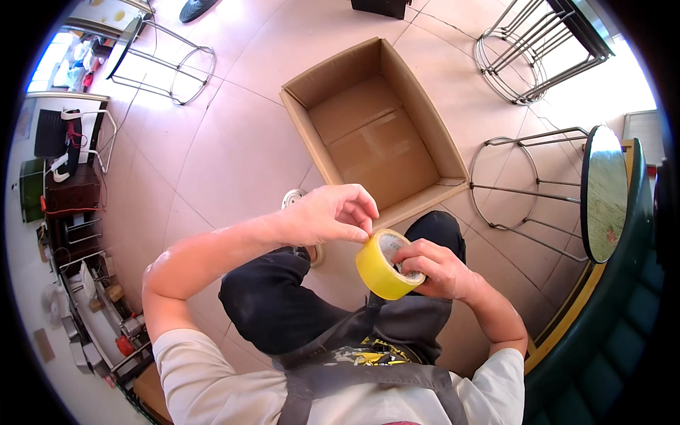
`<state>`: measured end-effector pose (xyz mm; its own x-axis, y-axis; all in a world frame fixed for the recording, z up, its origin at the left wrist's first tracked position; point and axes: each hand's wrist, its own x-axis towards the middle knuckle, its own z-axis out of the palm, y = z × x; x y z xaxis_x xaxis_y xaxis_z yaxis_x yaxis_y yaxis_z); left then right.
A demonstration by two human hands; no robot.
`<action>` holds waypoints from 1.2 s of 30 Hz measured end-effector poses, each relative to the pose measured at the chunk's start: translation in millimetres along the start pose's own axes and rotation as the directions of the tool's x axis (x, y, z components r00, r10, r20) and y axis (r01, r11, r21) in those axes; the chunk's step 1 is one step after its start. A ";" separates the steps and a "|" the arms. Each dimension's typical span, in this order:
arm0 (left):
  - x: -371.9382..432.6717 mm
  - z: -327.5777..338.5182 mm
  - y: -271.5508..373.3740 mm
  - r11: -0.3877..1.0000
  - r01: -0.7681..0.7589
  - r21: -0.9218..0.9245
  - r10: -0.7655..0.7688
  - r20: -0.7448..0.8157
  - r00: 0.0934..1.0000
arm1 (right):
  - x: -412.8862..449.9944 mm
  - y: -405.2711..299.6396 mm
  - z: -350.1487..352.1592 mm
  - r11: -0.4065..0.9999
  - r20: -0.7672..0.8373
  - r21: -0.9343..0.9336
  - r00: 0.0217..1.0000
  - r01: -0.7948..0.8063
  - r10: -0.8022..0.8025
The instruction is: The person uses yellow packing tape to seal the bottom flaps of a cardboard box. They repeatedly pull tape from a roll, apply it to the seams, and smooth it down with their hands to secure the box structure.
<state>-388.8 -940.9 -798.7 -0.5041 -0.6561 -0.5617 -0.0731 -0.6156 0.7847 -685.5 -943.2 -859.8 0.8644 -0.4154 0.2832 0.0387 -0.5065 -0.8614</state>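
My right hand (438,270) grips a roll of yellow adhesive tape (383,276), with fingers reaching into its cardboard core. The roll is tilted above my lap. My left hand (340,215) is at the roll's upper left edge, thumb and fingertips close together there. Whether they pinch the tape's end is too small to tell. Just beyond the hands, a brown cardboard box (390,151) stands on the floor with its open top towards me. Nothing lies inside it, and a strip of tape crosses its bottom.
A round-topped metal stool (605,194) is right of the box. Stacked stools (520,58) stand at the far right, and another stool (159,64) at the far left. A dark green padded seat (600,340) borders the right side. Cluttered equipment (106,319) lines the left wall.
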 end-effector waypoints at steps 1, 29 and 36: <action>1.4 0.5 -3.1 1.000 -0.010 -0.013 0.010 0.013 1.000 | 0.2 0.1 -0.4 1.000 0.005 0.007 1.000 0.010 -0.010; -47.6 -3.0 -29.6 0.945 -0.010 0.328 0.080 -0.201 0.976 | 47.6 -5.4 18.2 0.963 0.005 0.065 0.965 0.261 -0.262; -61.4 -52.2 -29.2 0.971 0.079 0.226 0.014 -0.379 0.925 | 43.7 7.0 48.4 0.996 -0.040 -0.077 0.998 -0.041 0.038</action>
<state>-310.8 -905.4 -800.8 -0.1410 -0.7809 -0.6086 -0.3053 -0.5504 0.7770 -623.3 -928.3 -873.8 0.8445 -0.4645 0.2668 -0.0357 -0.5457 -0.8372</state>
